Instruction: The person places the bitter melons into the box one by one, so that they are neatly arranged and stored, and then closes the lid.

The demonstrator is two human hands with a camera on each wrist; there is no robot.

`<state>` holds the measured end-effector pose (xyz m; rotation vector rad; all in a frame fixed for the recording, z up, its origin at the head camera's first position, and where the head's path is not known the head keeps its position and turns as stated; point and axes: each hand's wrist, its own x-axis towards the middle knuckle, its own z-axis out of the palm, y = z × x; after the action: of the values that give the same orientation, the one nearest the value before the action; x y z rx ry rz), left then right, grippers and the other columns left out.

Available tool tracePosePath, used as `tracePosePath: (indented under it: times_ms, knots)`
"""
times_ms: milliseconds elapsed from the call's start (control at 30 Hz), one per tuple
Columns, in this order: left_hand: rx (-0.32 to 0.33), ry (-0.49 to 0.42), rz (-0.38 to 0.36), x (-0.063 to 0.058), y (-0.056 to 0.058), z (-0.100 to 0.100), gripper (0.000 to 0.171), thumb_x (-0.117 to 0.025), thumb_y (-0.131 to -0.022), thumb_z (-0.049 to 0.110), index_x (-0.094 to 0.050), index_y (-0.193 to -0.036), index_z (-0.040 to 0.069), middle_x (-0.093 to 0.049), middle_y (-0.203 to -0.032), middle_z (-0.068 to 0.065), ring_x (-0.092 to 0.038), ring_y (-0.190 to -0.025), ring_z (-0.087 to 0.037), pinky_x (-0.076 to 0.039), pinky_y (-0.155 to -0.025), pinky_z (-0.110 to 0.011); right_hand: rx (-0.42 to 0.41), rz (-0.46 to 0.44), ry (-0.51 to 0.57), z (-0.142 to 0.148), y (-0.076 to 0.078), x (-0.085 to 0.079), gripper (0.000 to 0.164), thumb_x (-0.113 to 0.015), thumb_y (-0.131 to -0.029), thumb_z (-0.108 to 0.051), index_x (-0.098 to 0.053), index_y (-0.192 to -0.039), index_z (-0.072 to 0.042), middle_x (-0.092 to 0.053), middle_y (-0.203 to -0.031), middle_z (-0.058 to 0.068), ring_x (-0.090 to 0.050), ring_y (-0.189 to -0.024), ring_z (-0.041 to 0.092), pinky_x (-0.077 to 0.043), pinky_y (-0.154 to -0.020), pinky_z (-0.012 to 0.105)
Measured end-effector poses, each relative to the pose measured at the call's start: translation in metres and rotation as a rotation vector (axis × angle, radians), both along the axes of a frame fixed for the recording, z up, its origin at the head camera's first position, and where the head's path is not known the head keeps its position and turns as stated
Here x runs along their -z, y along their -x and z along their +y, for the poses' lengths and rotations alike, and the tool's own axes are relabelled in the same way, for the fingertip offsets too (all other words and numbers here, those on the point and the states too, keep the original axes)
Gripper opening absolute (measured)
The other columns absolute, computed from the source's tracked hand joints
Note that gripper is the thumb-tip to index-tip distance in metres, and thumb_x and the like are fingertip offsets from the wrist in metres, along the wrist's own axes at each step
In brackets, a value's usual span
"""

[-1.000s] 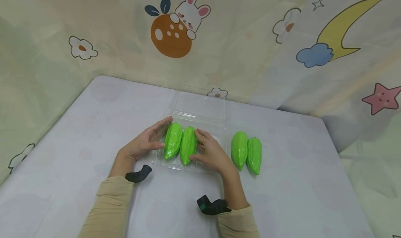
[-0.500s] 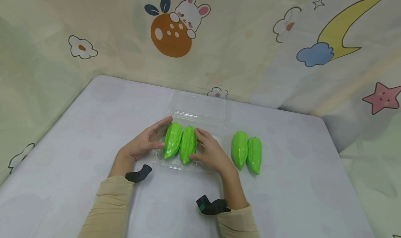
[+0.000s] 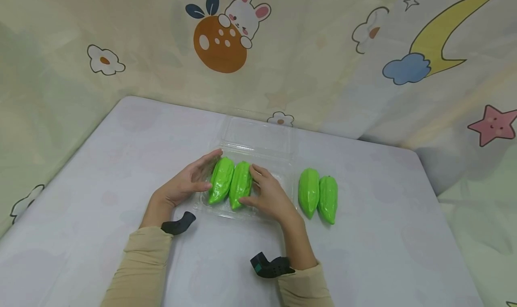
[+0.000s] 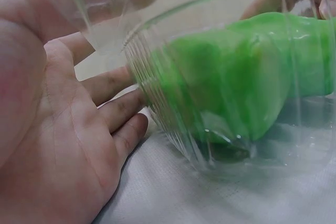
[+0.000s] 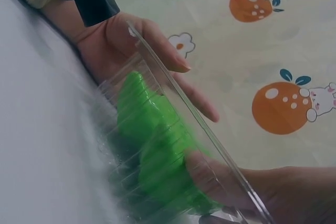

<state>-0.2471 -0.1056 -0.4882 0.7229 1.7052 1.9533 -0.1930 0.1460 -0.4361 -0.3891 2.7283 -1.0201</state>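
Note:
An open clear plastic clamshell box (image 3: 274, 174) holds two ridged green fruits, a left one (image 3: 221, 180) and a right one (image 3: 241, 185). They lie side by side, stems away. My right hand (image 3: 272, 197) grips the right fruit, fingertips near its far end and thumb near its pointed end. In the right wrist view the thumb (image 5: 207, 174) presses on green fruit inside the wall. My left hand (image 3: 183, 181) lies along the box's left side with extended fingers. In the left wrist view these fingers (image 4: 118, 108) touch the ribbed outer wall.
Two more green fruits, one nearer the box (image 3: 308, 193) and one farther right (image 3: 328, 200), lie on the white table (image 3: 379, 235). The box's clear lid (image 3: 258, 136) lies folded back toward the patterned cloth backdrop (image 3: 315, 51).
My right hand has shifted slightly left with the right fruit. The left fruit has moved a little left too, its pointed end most. My left hand stays nearly in place.

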Motion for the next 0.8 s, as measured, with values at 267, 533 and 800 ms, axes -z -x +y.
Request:
tracePosePath:
  times_ms: [267, 533, 800]
  knots:
    - [0.002, 0.002, 0.009, 0.0016, 0.0004, -0.0008, 0.087, -0.067, -0.082, 0.004, -0.018, -0.153, 0.016, -0.01, -0.161, -0.002, 0.0, -0.149, -0.015, 0.004, -0.118, -0.046, 0.03, -0.007, -0.035, -0.0003, -0.0004, -0.0008, 0.095, -0.081, -0.073, -0.035, -0.03, -0.148, -0.005, -0.028, -0.155, 0.011, -0.035, -0.139, 0.03, -0.035, -0.111, 0.041]
    - [0.007, -0.008, 0.0, -0.0011, 0.0001, -0.0007, 0.088, -0.068, -0.082, 0.003, -0.017, -0.153, 0.014, -0.009, -0.161, -0.003, 0.001, -0.149, -0.016, 0.004, -0.118, -0.044, 0.057, -0.015, -0.033, 0.0018, -0.001, -0.0043, 0.095, -0.081, -0.073, -0.036, -0.031, -0.148, -0.007, -0.028, -0.155, 0.01, -0.044, -0.134, 0.03, -0.04, -0.107, 0.04]
    - [0.015, -0.015, 0.004, 0.0006, 0.0006, -0.0016, 0.089, -0.068, -0.082, 0.004, -0.015, -0.153, 0.013, -0.009, -0.161, -0.003, 0.001, -0.149, -0.015, -0.007, -0.119, -0.023, 0.061, -0.024, 0.011, 0.0073, -0.0012, -0.008, 0.094, -0.08, -0.074, -0.034, -0.029, -0.148, -0.006, -0.026, -0.156, 0.009, -0.051, -0.127, 0.031, -0.046, -0.101, 0.036]
